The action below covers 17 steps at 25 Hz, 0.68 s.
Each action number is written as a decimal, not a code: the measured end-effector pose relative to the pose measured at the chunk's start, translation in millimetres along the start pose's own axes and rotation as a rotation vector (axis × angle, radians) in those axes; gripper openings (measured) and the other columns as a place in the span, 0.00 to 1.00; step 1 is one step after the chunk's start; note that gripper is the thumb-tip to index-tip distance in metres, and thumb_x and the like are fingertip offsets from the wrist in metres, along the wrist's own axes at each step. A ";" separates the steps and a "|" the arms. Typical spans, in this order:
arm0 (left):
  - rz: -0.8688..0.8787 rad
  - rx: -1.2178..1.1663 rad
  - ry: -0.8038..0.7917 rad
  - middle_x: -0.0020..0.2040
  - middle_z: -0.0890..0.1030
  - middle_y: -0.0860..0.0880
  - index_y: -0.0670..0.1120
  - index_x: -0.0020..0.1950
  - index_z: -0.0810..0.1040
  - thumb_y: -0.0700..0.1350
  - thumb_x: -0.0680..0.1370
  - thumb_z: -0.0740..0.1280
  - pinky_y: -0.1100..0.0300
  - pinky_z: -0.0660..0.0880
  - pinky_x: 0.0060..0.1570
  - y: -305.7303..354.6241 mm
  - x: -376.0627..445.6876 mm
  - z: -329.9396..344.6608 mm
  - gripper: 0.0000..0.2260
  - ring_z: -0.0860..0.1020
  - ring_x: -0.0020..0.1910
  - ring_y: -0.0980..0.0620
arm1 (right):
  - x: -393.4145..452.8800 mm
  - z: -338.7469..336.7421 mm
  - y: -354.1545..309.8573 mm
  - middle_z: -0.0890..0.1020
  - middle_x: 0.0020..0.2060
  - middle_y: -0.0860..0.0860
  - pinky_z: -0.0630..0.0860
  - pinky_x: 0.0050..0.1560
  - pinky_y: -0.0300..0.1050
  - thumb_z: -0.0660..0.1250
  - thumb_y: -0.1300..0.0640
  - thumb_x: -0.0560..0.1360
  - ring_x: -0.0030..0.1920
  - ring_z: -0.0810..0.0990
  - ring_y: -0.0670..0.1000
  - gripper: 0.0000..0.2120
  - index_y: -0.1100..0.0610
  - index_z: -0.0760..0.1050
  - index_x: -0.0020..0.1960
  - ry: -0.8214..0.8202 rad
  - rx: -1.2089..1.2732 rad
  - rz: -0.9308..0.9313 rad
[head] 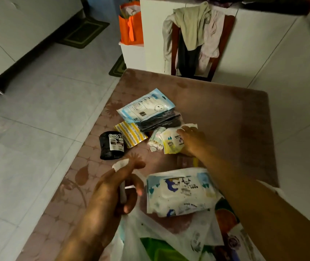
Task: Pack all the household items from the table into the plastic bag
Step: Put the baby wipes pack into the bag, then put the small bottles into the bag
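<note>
The packing was judged to be at an early stage, with most items seen outside the plastic bag (161, 240). The bag's rim was pinched in the left hand (116, 193), fingers curled round it, so that the mouth was held up at the near edge of the counter (225, 110). Beyond that hand a black roll (111, 146) and a striped yellow packet (131, 134) were left untouched. Just right of the left hand, a large wipes pack (180, 193) was seen resting at the bag's mouth; whether it lay fully inside could not be told. Farther right, a small wipes pack (172, 142) was grasped by the right hand (192, 141), a cotton swab packet (156, 142) touching it. Beyond the right hand, a blue pouch (145, 105) lay over a dark packet (161, 120), both yet to be packed.
</note>
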<state>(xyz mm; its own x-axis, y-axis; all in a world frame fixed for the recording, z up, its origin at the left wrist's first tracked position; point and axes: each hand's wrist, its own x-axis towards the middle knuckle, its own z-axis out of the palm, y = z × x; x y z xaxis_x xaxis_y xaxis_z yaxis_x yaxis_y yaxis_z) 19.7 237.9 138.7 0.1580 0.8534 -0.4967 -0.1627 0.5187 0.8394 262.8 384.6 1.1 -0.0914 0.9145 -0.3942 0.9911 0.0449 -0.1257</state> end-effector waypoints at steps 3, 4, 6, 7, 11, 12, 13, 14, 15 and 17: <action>-0.043 -0.001 0.012 0.31 0.75 0.40 0.44 0.51 0.81 0.55 0.73 0.65 0.58 0.53 0.25 -6.1 9.7 -18.2 0.16 0.61 0.19 0.52 | 44.5 37.1 24.3 0.49 0.77 0.54 0.60 0.69 0.61 0.72 0.43 0.67 0.74 0.55 0.63 0.51 0.47 0.41 0.76 -0.099 -0.049 0.008; -0.053 0.006 0.020 0.31 0.75 0.40 0.44 0.51 0.81 0.55 0.72 0.64 0.57 0.53 0.25 -8.9 12.7 -21.1 0.17 0.61 0.19 0.52 | 49.1 43.0 26.4 0.49 0.77 0.56 0.61 0.68 0.62 0.72 0.41 0.64 0.73 0.56 0.65 0.54 0.46 0.38 0.76 -0.094 -0.030 0.024; -0.051 0.016 0.047 0.33 0.76 0.40 0.45 0.50 0.82 0.55 0.72 0.63 0.52 0.52 0.28 -11.9 15.6 -22.7 0.17 0.61 0.19 0.51 | 51.9 45.3 27.6 0.56 0.76 0.59 0.63 0.67 0.61 0.73 0.40 0.63 0.71 0.62 0.66 0.53 0.48 0.44 0.76 -0.025 -0.012 0.027; -0.040 0.011 0.051 0.33 0.76 0.40 0.45 0.51 0.81 0.55 0.72 0.64 0.51 0.52 0.29 -11.3 14.3 -22.1 0.16 0.61 0.20 0.51 | 48.5 41.4 26.1 0.63 0.73 0.59 0.65 0.65 0.57 0.74 0.41 0.64 0.68 0.66 0.64 0.48 0.52 0.52 0.74 0.004 -0.027 0.007; -0.024 0.037 0.075 0.34 0.76 0.40 0.42 0.49 0.80 0.52 0.74 0.67 0.51 0.53 0.29 -2.4 -6.6 -25.3 0.14 0.63 0.22 0.50 | 11.5 12.9 16.7 0.80 0.55 0.56 0.70 0.45 0.45 0.76 0.38 0.61 0.52 0.78 0.56 0.34 0.55 0.72 0.59 0.095 0.169 0.008; -0.026 0.044 0.083 0.33 0.76 0.41 0.42 0.47 0.81 0.52 0.74 0.67 0.52 0.53 0.28 0.1 -16.9 -26.6 0.13 0.64 0.23 0.50 | -2.0 3.5 14.7 0.81 0.53 0.56 0.72 0.45 0.46 0.75 0.34 0.58 0.50 0.79 0.56 0.35 0.54 0.72 0.56 0.160 0.202 0.036; -0.011 0.046 0.090 0.32 0.75 0.42 0.42 0.47 0.81 0.52 0.74 0.67 0.54 0.55 0.27 3.0 -27.7 -27.3 0.13 0.64 0.23 0.50 | -18.8 -8.7 11.2 0.80 0.51 0.55 0.74 0.45 0.48 0.74 0.32 0.57 0.48 0.78 0.56 0.35 0.53 0.71 0.54 0.239 0.243 0.061; 0.021 0.045 0.091 0.32 0.74 0.43 0.41 0.48 0.81 0.52 0.74 0.66 0.56 0.57 0.25 5.4 -40.1 -26.2 0.14 0.65 0.24 0.50 | -40.9 -22.0 6.9 0.80 0.50 0.54 0.75 0.44 0.49 0.74 0.33 0.56 0.47 0.78 0.55 0.34 0.52 0.70 0.53 0.303 0.322 0.075; 0.059 0.045 0.081 0.31 0.74 0.43 0.40 0.49 0.82 0.52 0.74 0.65 0.57 0.61 0.24 7.5 -51.9 -23.4 0.16 0.66 0.25 0.49 | -67.8 -38.7 1.0 0.79 0.50 0.52 0.76 0.43 0.49 0.74 0.36 0.58 0.46 0.78 0.53 0.32 0.49 0.69 0.54 0.345 0.445 0.066; 0.129 0.065 0.048 0.29 0.74 0.45 0.39 0.50 0.82 0.52 0.73 0.63 0.58 0.69 0.28 9.1 -72.9 -16.4 0.18 0.71 0.27 0.45 | -134.6 -75.2 -10.2 0.78 0.54 0.45 0.79 0.43 0.46 0.76 0.45 0.62 0.49 0.79 0.46 0.32 0.42 0.66 0.62 0.315 0.743 -0.070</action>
<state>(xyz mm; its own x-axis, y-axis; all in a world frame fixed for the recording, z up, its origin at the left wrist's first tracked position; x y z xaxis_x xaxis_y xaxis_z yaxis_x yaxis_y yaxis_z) -9.3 181.3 179.0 0.0925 0.9152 -0.3923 -0.1149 0.4012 0.9088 272.3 291.3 123.9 -0.0093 0.9948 -0.1017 0.6500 -0.0713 -0.7565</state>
